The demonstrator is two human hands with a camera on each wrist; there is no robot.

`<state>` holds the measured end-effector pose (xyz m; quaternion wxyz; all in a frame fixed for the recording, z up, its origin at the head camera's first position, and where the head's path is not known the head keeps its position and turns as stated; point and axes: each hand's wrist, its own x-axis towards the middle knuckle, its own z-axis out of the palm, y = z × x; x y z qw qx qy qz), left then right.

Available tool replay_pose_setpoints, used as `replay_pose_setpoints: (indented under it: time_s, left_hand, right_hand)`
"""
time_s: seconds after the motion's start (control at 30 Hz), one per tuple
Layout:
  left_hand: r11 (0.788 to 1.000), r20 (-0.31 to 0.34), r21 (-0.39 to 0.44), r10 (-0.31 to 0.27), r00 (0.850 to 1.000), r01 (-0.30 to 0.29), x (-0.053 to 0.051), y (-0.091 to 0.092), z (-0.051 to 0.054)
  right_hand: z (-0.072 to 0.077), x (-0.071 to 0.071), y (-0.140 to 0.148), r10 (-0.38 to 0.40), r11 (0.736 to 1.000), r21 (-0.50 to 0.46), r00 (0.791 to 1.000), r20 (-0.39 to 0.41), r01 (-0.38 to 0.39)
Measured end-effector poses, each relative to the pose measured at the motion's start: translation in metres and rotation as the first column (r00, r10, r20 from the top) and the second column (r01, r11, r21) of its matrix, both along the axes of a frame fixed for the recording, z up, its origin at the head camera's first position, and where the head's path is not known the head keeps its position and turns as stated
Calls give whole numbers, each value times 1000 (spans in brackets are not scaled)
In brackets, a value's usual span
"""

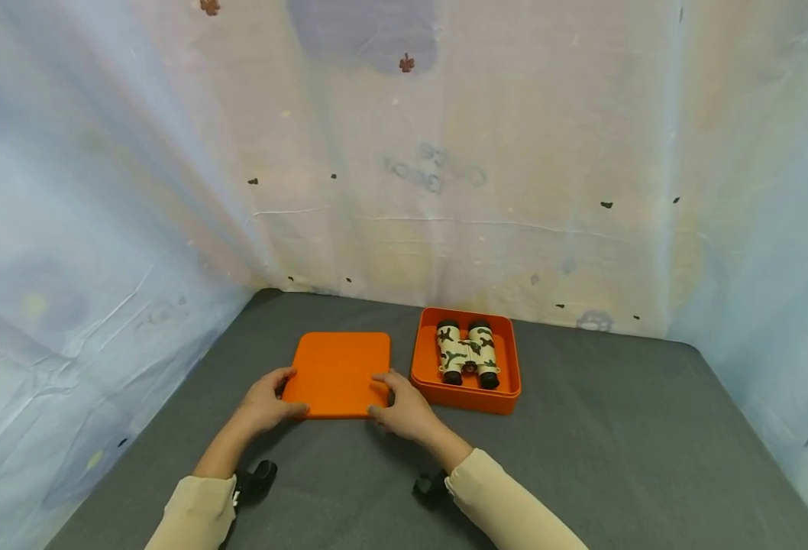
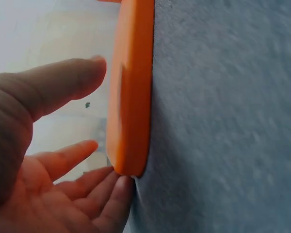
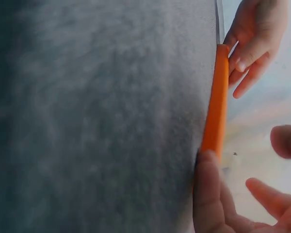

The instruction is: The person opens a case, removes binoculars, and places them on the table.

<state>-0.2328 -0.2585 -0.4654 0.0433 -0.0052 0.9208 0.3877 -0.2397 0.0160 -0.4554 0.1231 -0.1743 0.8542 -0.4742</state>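
Observation:
A flat orange lid (image 1: 338,370) with rounded corners lies on the grey table cover in the head view. Beside its left edge is my left hand (image 1: 266,401); in the left wrist view the lower fingertips touch the lid's side (image 2: 138,107), and the thumb stands apart from it. On the opposite edge, my right hand (image 1: 407,409) touches the lid with its fingers. The right wrist view shows those fingers (image 3: 208,189) against the rim, with the thumb held away. Neither hand curls round the lid.
Right of the lid stands an open orange box (image 1: 460,396). Camouflage-patterned binoculars (image 1: 454,355) with black ends lie inside it. The grey table cover (image 1: 596,443) extends to the right. Pale patterned sheets (image 1: 514,153) hang behind and at both sides.

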Motion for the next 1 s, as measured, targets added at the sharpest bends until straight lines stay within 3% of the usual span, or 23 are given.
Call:
replay_pose_setpoints:
  time_s: [0.1,0.2,0.47,0.63,0.8,1.0]
  left_hand:
    - [999,10,3,34,999,-34,-1,2,3]
    - [997,-4,4,76,997,-76,-3,6,7]
    - [993,-150,35,115,982,-111,-10,30,21]
    - [987,-185,154,65,981,-37,-17,51,30]
    - [959,-190,271,-34,981,85,-23,73,34]
    - [927,-213,327,-115,970,182,-31,98,32]
  right_hand:
    - [3,4,3,25,999,45,994,-110,-20]
    - [8,9,6,34,999,47,991,-131,-28]
    - [26,25,26,40,995,94,971,-234,-18]
    - [35,30,42,28,998,64,967,-255,-12]
    - [42,34,58,1,1000,31,966,-259,7]
    - [47,36,75,-38,998,40,960,-277,51]
